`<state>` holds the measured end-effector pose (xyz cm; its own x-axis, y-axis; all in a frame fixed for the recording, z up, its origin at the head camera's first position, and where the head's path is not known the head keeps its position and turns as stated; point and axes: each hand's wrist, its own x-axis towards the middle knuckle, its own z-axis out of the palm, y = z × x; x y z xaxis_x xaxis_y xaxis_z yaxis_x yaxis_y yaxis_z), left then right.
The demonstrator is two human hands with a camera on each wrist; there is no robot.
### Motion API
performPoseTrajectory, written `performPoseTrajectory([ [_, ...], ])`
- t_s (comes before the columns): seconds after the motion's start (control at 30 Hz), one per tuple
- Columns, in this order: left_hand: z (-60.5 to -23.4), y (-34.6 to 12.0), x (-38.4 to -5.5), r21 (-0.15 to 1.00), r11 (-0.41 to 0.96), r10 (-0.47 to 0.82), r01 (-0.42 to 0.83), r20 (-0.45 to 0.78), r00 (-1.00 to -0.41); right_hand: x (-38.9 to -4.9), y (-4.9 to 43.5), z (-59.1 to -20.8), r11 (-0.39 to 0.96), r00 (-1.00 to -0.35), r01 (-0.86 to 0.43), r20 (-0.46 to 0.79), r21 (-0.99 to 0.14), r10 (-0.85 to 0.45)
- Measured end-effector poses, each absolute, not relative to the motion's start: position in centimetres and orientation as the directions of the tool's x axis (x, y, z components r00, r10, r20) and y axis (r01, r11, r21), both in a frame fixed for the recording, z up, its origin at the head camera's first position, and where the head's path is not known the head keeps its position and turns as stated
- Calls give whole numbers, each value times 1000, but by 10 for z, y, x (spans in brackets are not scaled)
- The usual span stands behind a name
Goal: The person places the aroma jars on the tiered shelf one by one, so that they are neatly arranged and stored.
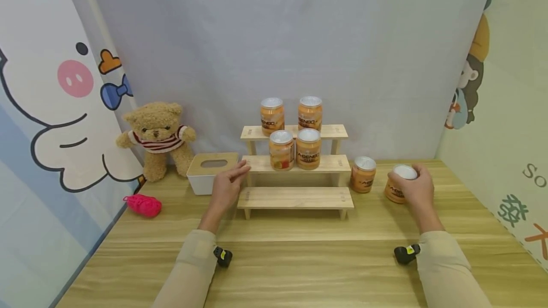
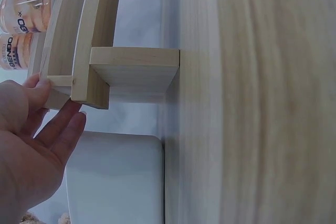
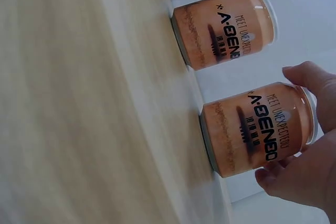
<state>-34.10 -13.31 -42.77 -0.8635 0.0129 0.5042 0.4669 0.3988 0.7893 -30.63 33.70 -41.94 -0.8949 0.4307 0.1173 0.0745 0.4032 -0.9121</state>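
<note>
My right hand [image 1: 417, 187] grips an orange can [image 3: 247, 129] near its silver lid, thumb on one side and fingers on the other; its base is at the tabletop. A second orange can [image 1: 363, 175] stands just left of it, beside a three-step wooden shelf [image 1: 295, 197]. Two cans [image 1: 308, 149] sit on the middle step and two more cans [image 1: 272, 117] on the top step. At the shelf's left end is my left hand [image 1: 227, 184], its extended fingertips [image 2: 43, 83] at the end of the middle step and other fingers by the bottom board.
A white tissue box [image 1: 201, 182] with a wooden lid stands left of the shelf, close behind the left hand. A teddy bear [image 1: 156, 139] sits farther left, with a pink yarn ball [image 1: 144, 205] in front. A grey curtain [image 1: 278, 37] hangs behind the wooden table [image 1: 308, 270].
</note>
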Motion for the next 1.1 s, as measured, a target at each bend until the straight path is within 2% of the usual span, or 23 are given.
performPoseTrajectory([
  [0.23, -428, -133, -341, 791, 403, 12, 461, 499, -867, -308, 338, -424, 416, -917, 100, 78, -904, 392],
  [0.5, -427, -133, -341, 779, 402, 18, 481, 519, -855, -305, 338, -424, 379, -909, 122, 51, -917, 414],
  [0.8, -429, -134, -342, 800, 398, 17, 450, 484, -875, -302, 337, -422, 366, -898, 120, 56, -923, 436],
  [1.1, -427, -133, -340, 789, 388, 28, 477, 507, -862, -297, 328, -401, 452, -924, 15, 161, -892, 348],
])
